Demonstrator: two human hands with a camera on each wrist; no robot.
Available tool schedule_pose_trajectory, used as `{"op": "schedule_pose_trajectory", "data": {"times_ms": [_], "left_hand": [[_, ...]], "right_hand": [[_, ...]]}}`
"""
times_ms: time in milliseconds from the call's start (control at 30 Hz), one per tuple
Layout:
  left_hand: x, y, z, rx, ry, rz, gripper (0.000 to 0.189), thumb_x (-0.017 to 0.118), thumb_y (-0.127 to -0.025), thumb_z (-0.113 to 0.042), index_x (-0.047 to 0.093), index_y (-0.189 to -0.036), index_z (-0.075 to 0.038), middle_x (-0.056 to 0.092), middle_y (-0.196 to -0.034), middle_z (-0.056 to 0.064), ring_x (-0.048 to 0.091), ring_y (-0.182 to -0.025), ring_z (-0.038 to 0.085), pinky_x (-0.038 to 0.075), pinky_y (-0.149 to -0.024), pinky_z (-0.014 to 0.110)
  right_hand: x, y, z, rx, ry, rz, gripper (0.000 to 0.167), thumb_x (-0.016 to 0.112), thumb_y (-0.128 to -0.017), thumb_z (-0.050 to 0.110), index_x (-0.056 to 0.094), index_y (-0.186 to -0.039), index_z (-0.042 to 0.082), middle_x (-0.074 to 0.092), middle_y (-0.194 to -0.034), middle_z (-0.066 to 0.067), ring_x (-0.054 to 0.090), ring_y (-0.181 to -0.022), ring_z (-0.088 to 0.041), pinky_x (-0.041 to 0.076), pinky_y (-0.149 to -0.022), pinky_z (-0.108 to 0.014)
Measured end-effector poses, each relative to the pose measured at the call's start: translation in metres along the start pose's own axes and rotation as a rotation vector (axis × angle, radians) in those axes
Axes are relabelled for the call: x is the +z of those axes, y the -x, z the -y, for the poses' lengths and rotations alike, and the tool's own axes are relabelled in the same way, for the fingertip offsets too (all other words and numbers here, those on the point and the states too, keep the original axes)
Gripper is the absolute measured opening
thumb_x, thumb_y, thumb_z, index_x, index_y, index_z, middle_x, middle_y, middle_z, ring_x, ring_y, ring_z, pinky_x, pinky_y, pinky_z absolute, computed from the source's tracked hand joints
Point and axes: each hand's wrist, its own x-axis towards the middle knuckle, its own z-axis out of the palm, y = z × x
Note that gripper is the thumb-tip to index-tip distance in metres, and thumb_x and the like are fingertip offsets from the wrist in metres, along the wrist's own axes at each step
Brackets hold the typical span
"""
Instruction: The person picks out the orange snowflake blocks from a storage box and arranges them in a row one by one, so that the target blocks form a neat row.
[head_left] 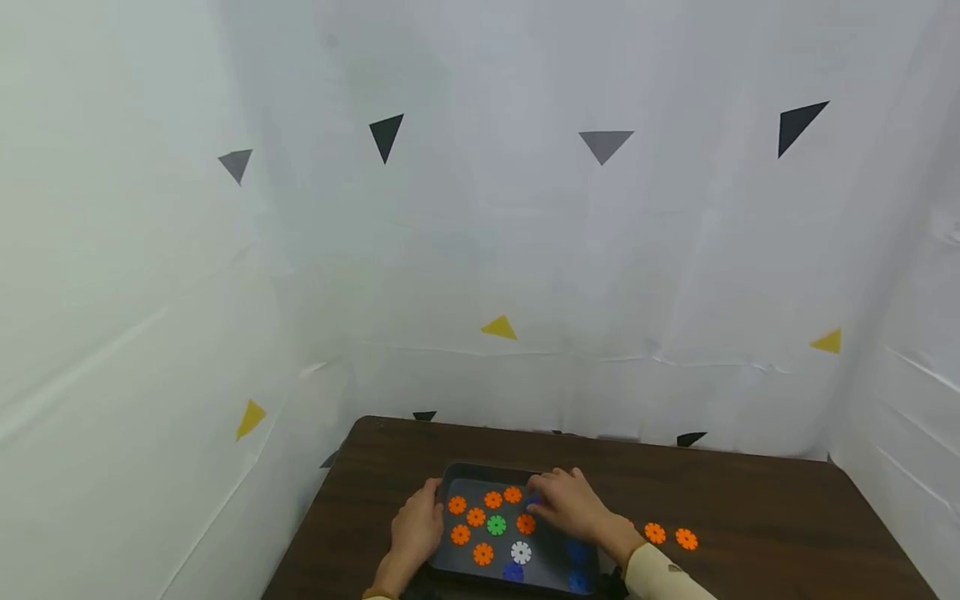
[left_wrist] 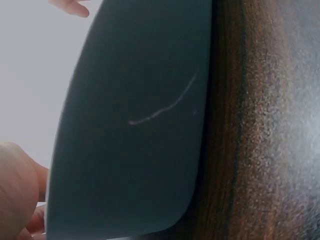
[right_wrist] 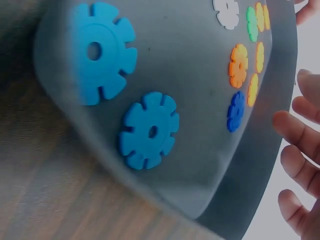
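A dark grey tray (head_left: 551, 552) lies on the table, holding notched plastic discs: several orange discs (head_left: 483, 553), a green disc (head_left: 497, 525), a white disc (head_left: 521, 552) and several blue discs (right_wrist: 150, 131). My left hand (head_left: 417, 527) grips the tray's left rim; in the left wrist view the tray's outer wall hides part of its fingers. Over the tray's far right part is my right hand (head_left: 568, 504), its fingers loosely bent and apart. The right wrist view shows nothing between those fingers, with a dark blue disc (right_wrist: 236, 111) inside the tray near them.
On the brown wooden table (head_left: 757, 508), orange discs (head_left: 686, 539) lie to the right of the tray, one partly hidden by the right wrist. White sheeting (head_left: 570, 250) with black, grey and yellow triangles stands behind the table and on both sides.
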Motion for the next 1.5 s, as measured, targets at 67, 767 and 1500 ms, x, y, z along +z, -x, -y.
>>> {"op": "schedule_pose_trajectory", "data": {"times_ms": [67, 767, 1500], "left_hand": [[0.0, 0.001, -0.001, 0.0, -0.001, -0.007, 0.041, 0.071, -0.1, -0.01, 0.063, -0.139, -0.011, 0.074, -0.116, 0.014, 0.073, -0.09, 0.031, 0.056, -0.071, 0.052], [0.002, -0.001, 0.001, -0.015, 0.031, -0.027, 0.039, 0.071, -0.1, -0.011, 0.064, -0.139, -0.01, 0.074, -0.123, 0.015, 0.074, -0.099, 0.034, 0.058, -0.073, 0.054], [0.002, 0.001, 0.001, -0.031, 0.05, -0.007, 0.039, 0.07, -0.101, -0.011, 0.063, -0.14, -0.01, 0.075, -0.118, 0.012, 0.073, -0.091, 0.027, 0.057, -0.069, 0.05]], "right_hand": [[-0.001, -0.003, 0.001, -0.011, -0.024, 0.028, 0.02, 0.079, -0.097, 0.03, 0.074, -0.113, 0.019, 0.061, -0.082, 0.018, 0.058, -0.086, -0.011, 0.041, -0.083, -0.049], [0.014, -0.023, 0.004, -0.019, 0.022, 0.218, 0.028, 0.085, -0.09, 0.032, 0.076, -0.115, 0.022, 0.071, -0.097, 0.01, 0.063, -0.088, -0.01, 0.046, -0.092, -0.065], [0.02, -0.02, 0.014, -0.02, 0.079, 0.168, 0.029, 0.087, -0.088, 0.025, 0.07, -0.109, 0.016, 0.08, -0.102, 0.002, 0.072, -0.086, -0.014, 0.046, -0.093, -0.063]]}}
